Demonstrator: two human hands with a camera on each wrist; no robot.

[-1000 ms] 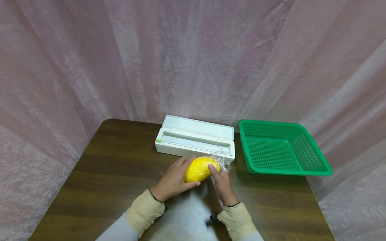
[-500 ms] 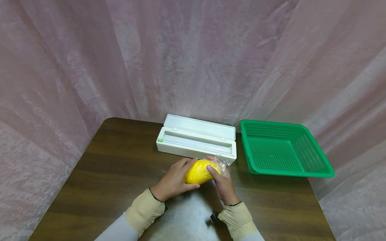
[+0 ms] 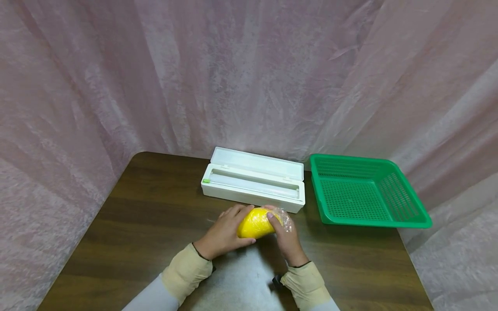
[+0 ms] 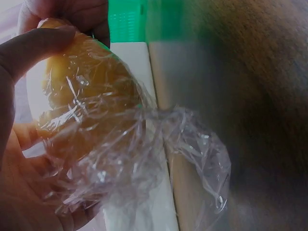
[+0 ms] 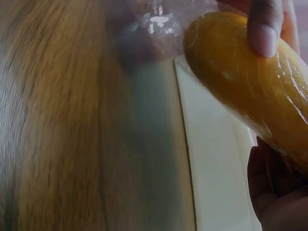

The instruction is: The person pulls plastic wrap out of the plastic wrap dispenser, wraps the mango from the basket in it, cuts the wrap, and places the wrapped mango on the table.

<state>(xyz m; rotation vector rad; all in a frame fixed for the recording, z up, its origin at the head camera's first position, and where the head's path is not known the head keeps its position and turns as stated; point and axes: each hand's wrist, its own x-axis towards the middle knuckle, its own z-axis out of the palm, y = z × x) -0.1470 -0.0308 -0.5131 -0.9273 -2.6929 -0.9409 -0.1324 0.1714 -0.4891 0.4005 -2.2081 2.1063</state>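
Observation:
In the head view a yellow mango (image 3: 254, 223) wrapped in clear cling film (image 4: 199, 149) is held between both hands over the table. My left hand (image 3: 223, 233) grips its left end, thumb along the near side and fingers over the far side. My right hand (image 3: 288, 242) holds the other end, its thumb pressed on top. Crinkled film gathers by the right hand. Up close in the left wrist view, a loose, bunched tail of film sticks out from the fruit. The right wrist view has the film lying smooth over the mango (image 5: 240, 72).
A white cling film dispenser (image 3: 250, 201) stands behind the hands, its lid (image 3: 256, 163) raised and a film roll (image 3: 253, 185) inside. To its right is a green plastic basket (image 3: 373, 222) on the brown wooden table (image 3: 128, 233). A pink curtain (image 3: 249, 77) hangs behind.
The loose film at the mango's right end has gone from sticking out to lying closer under the right hand. Both hands have come slightly nearer with the fruit.

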